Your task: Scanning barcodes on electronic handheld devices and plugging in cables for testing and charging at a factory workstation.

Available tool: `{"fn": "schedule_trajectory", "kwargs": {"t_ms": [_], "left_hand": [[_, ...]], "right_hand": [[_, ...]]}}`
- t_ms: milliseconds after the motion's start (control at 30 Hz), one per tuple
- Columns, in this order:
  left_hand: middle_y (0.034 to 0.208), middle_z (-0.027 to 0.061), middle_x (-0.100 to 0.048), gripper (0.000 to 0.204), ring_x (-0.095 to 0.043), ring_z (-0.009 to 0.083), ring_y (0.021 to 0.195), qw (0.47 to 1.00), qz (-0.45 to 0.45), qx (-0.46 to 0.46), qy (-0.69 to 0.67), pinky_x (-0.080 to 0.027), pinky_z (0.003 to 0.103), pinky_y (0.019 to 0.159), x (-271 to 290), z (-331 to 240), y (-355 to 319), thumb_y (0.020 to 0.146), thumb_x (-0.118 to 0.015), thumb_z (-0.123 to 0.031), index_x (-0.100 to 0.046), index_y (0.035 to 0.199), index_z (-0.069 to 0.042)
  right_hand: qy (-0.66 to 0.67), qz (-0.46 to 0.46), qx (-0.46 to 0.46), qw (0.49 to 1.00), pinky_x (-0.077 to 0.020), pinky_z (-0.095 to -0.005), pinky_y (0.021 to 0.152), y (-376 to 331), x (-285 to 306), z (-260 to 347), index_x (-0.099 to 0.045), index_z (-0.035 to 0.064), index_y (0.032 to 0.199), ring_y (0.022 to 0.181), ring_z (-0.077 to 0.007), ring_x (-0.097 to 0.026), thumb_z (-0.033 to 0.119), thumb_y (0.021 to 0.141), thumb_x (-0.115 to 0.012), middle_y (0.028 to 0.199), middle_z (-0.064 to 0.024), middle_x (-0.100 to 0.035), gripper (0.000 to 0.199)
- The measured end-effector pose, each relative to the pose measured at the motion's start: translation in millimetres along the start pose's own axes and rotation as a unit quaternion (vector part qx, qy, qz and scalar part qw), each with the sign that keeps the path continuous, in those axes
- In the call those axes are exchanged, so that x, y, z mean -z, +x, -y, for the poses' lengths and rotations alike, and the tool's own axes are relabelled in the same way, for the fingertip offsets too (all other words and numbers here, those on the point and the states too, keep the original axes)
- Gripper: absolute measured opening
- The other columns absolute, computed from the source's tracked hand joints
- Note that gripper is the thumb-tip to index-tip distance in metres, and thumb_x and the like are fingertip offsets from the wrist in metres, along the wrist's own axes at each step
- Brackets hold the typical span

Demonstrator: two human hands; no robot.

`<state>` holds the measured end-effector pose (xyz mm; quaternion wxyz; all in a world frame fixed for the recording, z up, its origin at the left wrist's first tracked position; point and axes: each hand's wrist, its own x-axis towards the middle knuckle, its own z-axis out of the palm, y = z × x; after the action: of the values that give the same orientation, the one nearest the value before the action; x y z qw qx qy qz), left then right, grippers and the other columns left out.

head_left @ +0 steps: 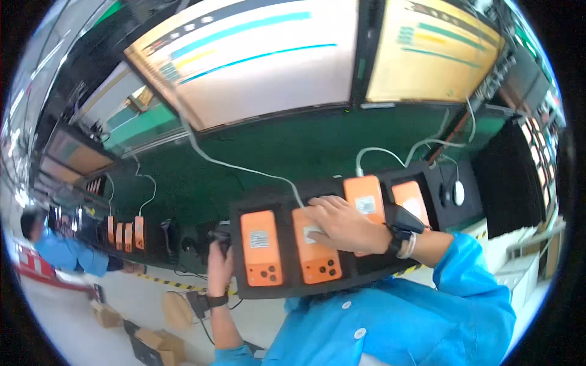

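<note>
Four-slot black tray [287, 289] lies in front of me with orange phones in it, camera ends toward me. My right hand [345, 227] reaches across the second phone from the left [318, 268]. Its thumb rests on that phone's back and label, its fingers at the upper end, where a white cable [256, 171] comes in. Part of that phone is hidden by the hand. Left of the tray, my left hand [218, 268] is closed around a black handheld device [221, 239], which blurs into the dark background. The leftmost phone [261, 250] bears a white label.
Another phone [365, 190] has a white cable at its top; one more [410, 200] sits at the right. Two monitors [274, 67] stand behind. A white mouse [459, 193] lies to the right. Several phones [140, 232] and a co-worker [67, 247] are at far left.
</note>
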<state>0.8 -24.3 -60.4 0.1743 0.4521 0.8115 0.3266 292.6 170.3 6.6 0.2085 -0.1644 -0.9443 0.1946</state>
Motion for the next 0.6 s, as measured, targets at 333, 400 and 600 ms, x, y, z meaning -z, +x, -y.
{"fn": "schedule_trajectory", "kwargs": {"t_ms": [333,400,600], "left_hand": [[0.129,0.0187,-0.052,0.044,-0.05,0.0301,0.118,0.828,0.133,0.184,-0.513,-0.039,0.037,0.101,-172,142,18,0.095,-0.052,-0.015,-0.042,0.133,0.004],[0.128,0.0189,-0.052,0.044,-0.05,0.0305,0.117,0.845,0.134,0.193,-0.481,-0.039,0.037,0.1,-191,147,23,0.095,-0.052,-0.015,-0.042,0.133,0.004],[0.127,0.0194,-0.053,0.042,-0.051,0.0316,0.117,0.876,0.129,0.184,-0.427,-0.039,0.037,0.099,-202,154,38,0.094,-0.052,-0.014,-0.043,0.131,0.004]], "right_hand": [[0.199,0.089,-0.158,0.963,-0.0452,-0.0343,0.076,41,51,2,-0.059,-0.003,0.101,0.084,-0.0262,-0.056,0.017,0.093,-0.047,0.091,-0.016,-0.059,0.025],[0.287,0.08,-0.205,0.932,-0.0444,-0.0295,0.076,45,62,3,-0.064,-0.0033,0.097,0.083,-0.0136,-0.055,0.013,0.093,-0.047,0.085,-0.0075,-0.061,0.024],[0.46,0.049,-0.237,0.854,-0.0455,-0.0239,0.086,45,71,21,-0.063,-0.001,0.106,0.093,-0.0085,-0.057,0.026,0.1,-0.052,0.099,-0.003,-0.065,0.03]]}}
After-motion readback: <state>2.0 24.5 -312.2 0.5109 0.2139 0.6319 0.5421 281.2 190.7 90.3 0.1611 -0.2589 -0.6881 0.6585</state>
